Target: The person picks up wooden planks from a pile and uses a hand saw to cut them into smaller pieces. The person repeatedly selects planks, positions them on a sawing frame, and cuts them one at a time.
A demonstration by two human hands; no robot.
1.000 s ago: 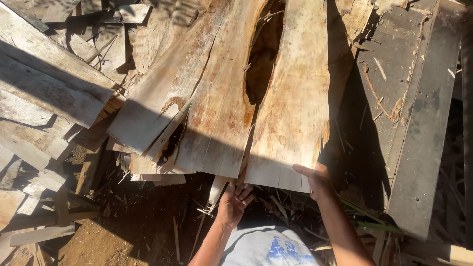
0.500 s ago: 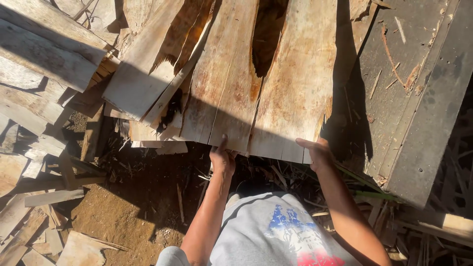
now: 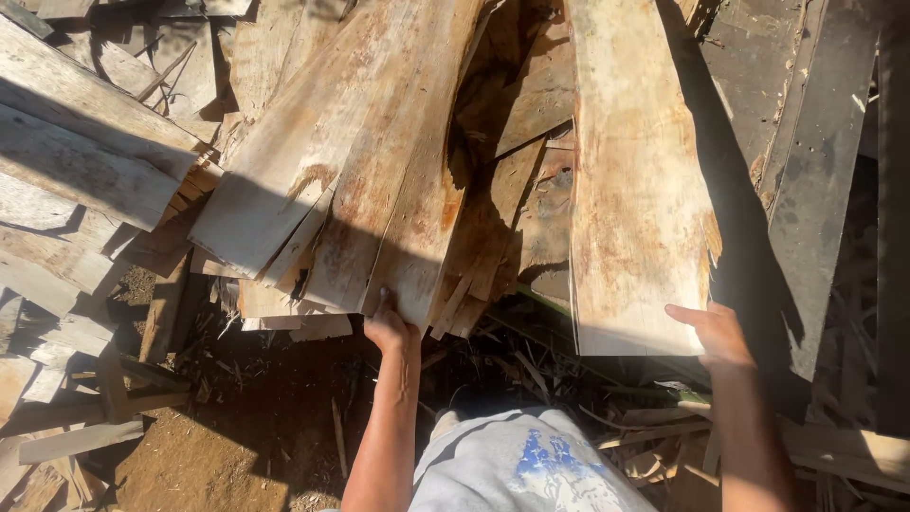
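Left hand (image 3: 391,322): gripping the near end of a pale plank (image 3: 379,180), fingers curled under its lower edge, thumb on top.
Right hand (image 3: 716,332): pressing against the near right corner of a wide board (image 3: 635,190) — fingers stretched out along its edge, open rather than closed round it.
Pale plank: lying slanted on the woodpile, its far end running up toward the top of the view, its near end sitting in shadow.
Wide board: lying to the right of the plank, standing apart from it — a dark gap with shorter scraps showing between the 2.
Grey planks (image 3: 76,152): stacking up at the left, weathered, lying crosswise.
Dark boards (image 3: 815,180): leaning at the right, mostly in shade.
Ground (image 3: 237,446): showing brown dirt littered with splinters and offcuts.
Person: wearing grey printed clothing (image 3: 521,469) at the bottom edge.
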